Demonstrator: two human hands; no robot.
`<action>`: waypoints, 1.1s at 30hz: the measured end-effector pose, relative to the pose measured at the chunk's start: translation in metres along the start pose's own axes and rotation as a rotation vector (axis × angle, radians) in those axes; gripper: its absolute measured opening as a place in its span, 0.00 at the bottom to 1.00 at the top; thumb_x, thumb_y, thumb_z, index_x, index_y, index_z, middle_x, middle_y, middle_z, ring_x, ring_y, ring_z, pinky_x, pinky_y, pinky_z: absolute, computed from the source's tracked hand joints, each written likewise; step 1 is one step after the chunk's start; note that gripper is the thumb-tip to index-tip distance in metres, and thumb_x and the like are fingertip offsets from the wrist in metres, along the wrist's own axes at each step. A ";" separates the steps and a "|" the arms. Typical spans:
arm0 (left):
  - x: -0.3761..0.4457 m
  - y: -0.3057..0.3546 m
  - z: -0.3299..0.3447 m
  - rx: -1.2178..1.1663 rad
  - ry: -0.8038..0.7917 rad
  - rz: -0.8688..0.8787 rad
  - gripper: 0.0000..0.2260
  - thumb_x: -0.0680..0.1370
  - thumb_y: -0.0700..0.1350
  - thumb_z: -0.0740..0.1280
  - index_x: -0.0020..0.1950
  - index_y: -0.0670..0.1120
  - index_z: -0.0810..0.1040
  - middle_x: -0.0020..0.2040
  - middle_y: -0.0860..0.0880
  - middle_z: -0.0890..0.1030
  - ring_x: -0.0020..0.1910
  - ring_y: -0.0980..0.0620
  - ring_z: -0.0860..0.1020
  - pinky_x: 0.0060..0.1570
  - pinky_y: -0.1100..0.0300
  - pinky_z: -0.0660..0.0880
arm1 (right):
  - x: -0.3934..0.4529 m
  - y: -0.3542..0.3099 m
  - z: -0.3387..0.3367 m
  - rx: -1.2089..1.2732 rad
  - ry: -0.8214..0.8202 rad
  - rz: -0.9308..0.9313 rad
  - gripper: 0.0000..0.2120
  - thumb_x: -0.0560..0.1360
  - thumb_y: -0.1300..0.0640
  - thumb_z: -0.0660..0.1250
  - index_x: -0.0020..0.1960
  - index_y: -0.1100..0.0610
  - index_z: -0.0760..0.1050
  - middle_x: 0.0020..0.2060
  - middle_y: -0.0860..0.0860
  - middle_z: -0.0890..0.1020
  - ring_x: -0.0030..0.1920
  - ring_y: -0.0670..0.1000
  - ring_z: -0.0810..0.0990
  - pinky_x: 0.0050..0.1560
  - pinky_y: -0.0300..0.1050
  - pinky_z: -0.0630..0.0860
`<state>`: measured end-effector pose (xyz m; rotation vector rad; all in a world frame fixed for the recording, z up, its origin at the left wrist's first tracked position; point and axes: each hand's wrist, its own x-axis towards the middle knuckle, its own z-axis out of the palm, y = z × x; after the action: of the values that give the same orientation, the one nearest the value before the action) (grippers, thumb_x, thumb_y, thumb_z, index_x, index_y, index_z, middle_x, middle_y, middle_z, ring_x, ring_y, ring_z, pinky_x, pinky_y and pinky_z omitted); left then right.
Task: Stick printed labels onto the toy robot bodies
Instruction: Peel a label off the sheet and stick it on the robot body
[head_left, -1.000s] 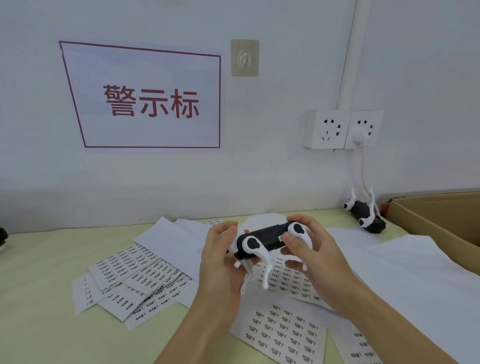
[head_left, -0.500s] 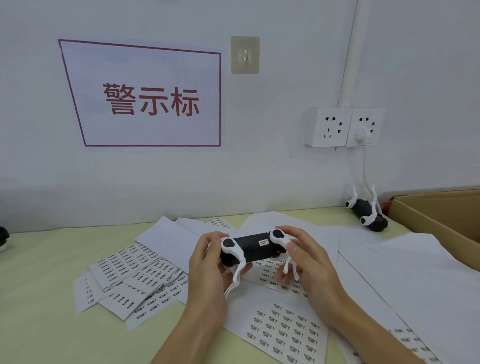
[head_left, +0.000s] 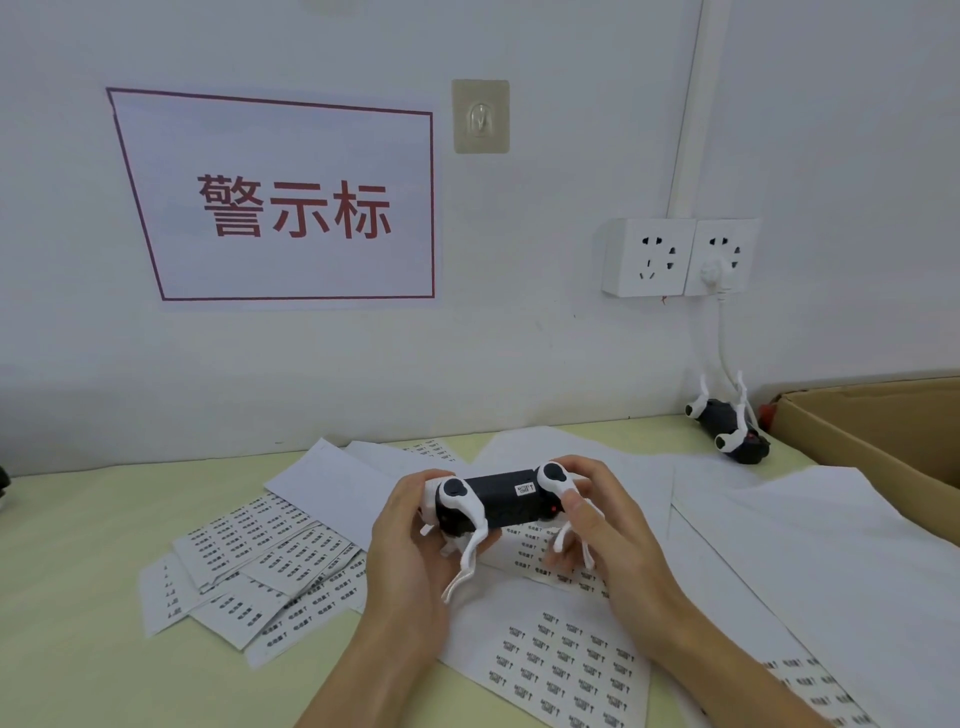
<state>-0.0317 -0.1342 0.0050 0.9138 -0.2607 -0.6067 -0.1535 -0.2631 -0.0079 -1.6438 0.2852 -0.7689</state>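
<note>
White wall stands behind a pale green table (head_left: 78, 597), with one red-framed sign (head_left: 291, 202), one hook (head_left: 480, 117) and two sockets (head_left: 678, 257), one of them with a plug in it.

Two toy robots are in view. One robot (head_left: 498, 501) is held above the table between both hands. Its black body lies with the long axis running left to right, roughly level, the right end slightly higher and farther. Its white legs hang down toward the table, and one small white label (head_left: 524, 489) sits on the black body near the right end. The left hand (head_left: 415, 551) grips the left end, fingers curled round behind it and thumb on the near side. The right hand (head_left: 602, 525) grips the right end, thumb pressed on the near face just below the label, the other fingers curled round the far side.

The second robot (head_left: 730, 426) lies on its back, legs up, well beyond the right fingers, just beside one cardboard box (head_left: 872, 441).

Label sheets (head_left: 566, 665) lie under and near both hands; a fanned stack (head_left: 260, 561) sits left of the left fingers. An exact sheet count cannot be told. Blank backing sheets (head_left: 831, 561) spread right of the right fingers.
</note>
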 end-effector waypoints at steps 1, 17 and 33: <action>-0.001 0.000 -0.001 -0.022 -0.026 -0.012 0.07 0.72 0.44 0.66 0.44 0.41 0.77 0.46 0.40 0.77 0.37 0.44 0.73 0.39 0.52 0.78 | 0.001 0.000 0.000 0.028 0.011 0.024 0.15 0.77 0.42 0.62 0.61 0.43 0.76 0.51 0.52 0.81 0.39 0.55 0.82 0.39 0.46 0.76; -0.006 0.000 0.000 0.100 -0.180 0.104 0.11 0.71 0.48 0.70 0.48 0.43 0.84 0.45 0.41 0.84 0.41 0.46 0.82 0.37 0.57 0.80 | 0.009 0.007 -0.006 0.208 0.100 0.079 0.17 0.76 0.41 0.59 0.58 0.43 0.81 0.55 0.50 0.85 0.52 0.50 0.84 0.50 0.48 0.77; 0.000 -0.005 0.004 0.110 -0.018 0.041 0.10 0.86 0.46 0.57 0.53 0.52 0.79 0.50 0.43 0.86 0.44 0.48 0.84 0.33 0.60 0.78 | -0.005 -0.003 0.005 -0.184 0.160 -0.272 0.20 0.82 0.48 0.56 0.72 0.43 0.70 0.62 0.41 0.80 0.63 0.43 0.78 0.60 0.40 0.74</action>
<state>-0.0354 -0.1389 0.0033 1.0070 -0.3306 -0.5674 -0.1547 -0.2555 -0.0074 -1.8201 0.2538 -1.1095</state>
